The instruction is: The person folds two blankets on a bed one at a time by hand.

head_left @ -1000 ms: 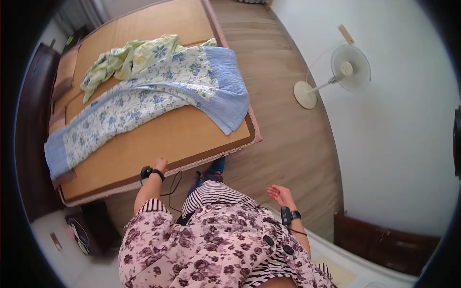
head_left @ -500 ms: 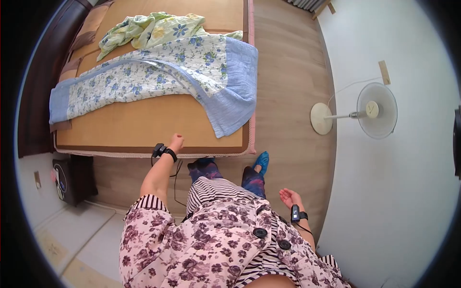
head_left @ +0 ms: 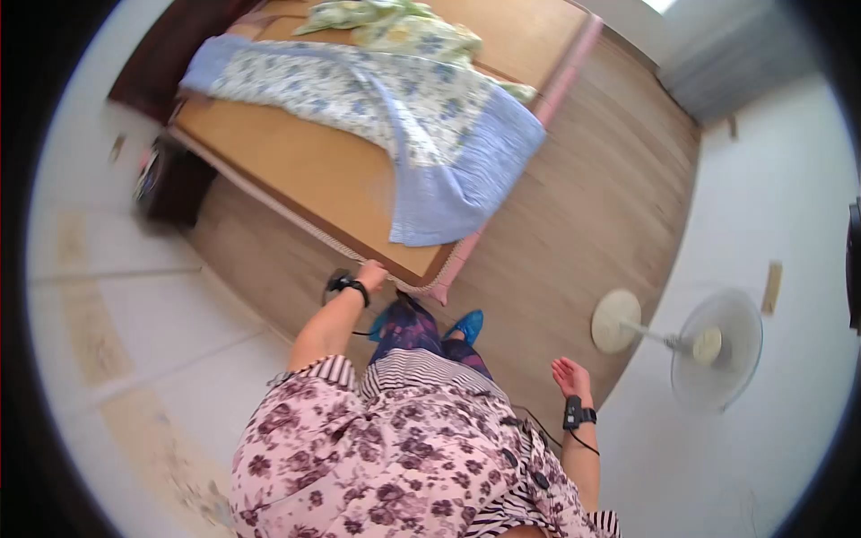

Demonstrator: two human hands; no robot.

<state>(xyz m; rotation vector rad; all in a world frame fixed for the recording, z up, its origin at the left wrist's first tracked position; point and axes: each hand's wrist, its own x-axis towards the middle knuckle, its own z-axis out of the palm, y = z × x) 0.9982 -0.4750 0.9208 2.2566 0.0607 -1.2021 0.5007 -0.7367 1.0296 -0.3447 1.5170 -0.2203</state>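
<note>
Across the tan mat (head_left: 278,166) of the pink-edged bed (head_left: 462,260), a blue-bordered white floral fabric quilt (head_left: 350,90) slants from head to foot

In the head view, the quilt's long axis runs from upper left, near the dark wooden headboard (head_left: 166,54), down to the lower right, roughly along the bed's near side. The end by the headboard is narrow; the foot end fans out into a broad light-blue band that reaches the pink foot edge. A blue corner points down toward the bed's near foot corner, leaving a wedge of mat bare beside it. Beyond the quilt lies a crumpled green, yellow and white floral cloth (head_left: 413,31), partly touching it.

The left hand (head_left: 372,274) is at the bed's braided near edge, near that blue corner but apart from the quilt. Its fingers are bent in a narrow grip; whether they pinch anything, I cannot tell. The right hand (head_left: 571,377) hangs clear of the bed above the wood-look floor (head_left: 556,242), its grip wide and its fingers loosely spread, holding nothing.

A white standing fan (head_left: 713,350) is by the wall to the right, its round base on the floor. A dark bedside cabinet (head_left: 184,184) is beside the bed's head end.
</note>
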